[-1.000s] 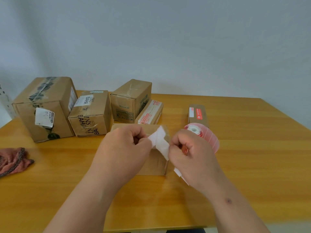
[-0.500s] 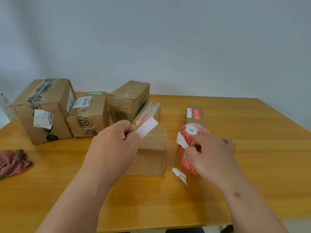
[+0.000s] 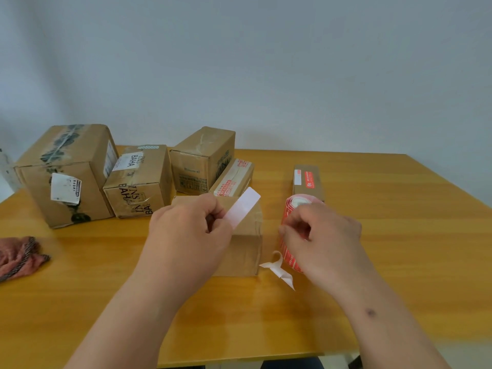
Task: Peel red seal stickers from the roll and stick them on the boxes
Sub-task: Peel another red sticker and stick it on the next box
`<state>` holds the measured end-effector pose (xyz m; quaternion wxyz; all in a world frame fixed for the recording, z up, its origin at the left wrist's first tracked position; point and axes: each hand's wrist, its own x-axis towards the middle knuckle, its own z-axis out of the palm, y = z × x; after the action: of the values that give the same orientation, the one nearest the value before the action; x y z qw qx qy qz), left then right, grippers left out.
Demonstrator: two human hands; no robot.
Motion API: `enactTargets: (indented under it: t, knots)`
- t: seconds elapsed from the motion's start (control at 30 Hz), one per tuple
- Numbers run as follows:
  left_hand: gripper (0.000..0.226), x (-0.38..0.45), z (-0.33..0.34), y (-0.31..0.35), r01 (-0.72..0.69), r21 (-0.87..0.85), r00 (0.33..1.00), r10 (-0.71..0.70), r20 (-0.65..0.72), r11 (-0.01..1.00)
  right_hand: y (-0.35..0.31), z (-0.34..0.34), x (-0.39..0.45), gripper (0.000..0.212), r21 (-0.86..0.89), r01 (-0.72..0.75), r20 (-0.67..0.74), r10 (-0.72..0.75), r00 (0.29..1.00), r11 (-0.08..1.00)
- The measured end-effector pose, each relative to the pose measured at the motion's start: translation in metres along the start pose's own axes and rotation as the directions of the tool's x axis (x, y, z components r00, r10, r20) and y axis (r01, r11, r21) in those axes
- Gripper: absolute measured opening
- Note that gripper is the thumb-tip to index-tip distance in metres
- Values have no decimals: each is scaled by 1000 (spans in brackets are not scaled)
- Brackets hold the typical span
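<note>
Big taped cardboard box [image 3: 66, 177] sits far left on wooden table [image 3: 399, 249]; cardboard box marked BAHA [image 3: 138, 182] just right of it, touching. Next right, upright brown carton [image 3: 202, 158], w/ flat sealed box [image 3: 234, 179] leaning against its right side. Plain cardboard box [image 3: 247, 241] in front of those, centre. Left hand [image 3: 191, 233] over its left part, pinching pale sticker strip [image 3: 243, 210] above box top. Red sticker roll [image 3: 288, 235] just right of centre box, right hand [image 3: 324, 241] on it. Small long box w/ red seal [image 3: 307, 181] behind roll. Crumpled white backing scrap [image 3: 279, 270] on table in front of roll. Reddish cloth [image 3: 18, 254] at left edge.
</note>
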<state>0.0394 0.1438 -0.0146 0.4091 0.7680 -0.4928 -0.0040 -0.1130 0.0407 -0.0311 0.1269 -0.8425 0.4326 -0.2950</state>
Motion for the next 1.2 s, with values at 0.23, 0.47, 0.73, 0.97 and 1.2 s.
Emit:
enactTargets:
  t: [0.23,0.47,0.73,0.97,1.2]
  knots:
    - [19,-1,5,1,-134,124,991,131,32,983,-26,-12,-1,21,559,-158,268,2,963,814]
    - [20,0,-1,-4,-61,-80,998,63,26,995,-27,-10,-1,14,617,-104,162,3,987,780]
    - [49,-1,-14,5,271,-512,961,-202,188,815,-28,-16,-5,16,793,-62,138,-80,987,605]
    - [24,3,-14,-6,270,-655,961,-153,231,706,-26,-16,-6,19,734,-5,167,-174,971,679]
    - [22,1,-12,-5,125,-486,991,-84,106,865,-13,-15,-2,56,782,-104,353,-300,886,614]
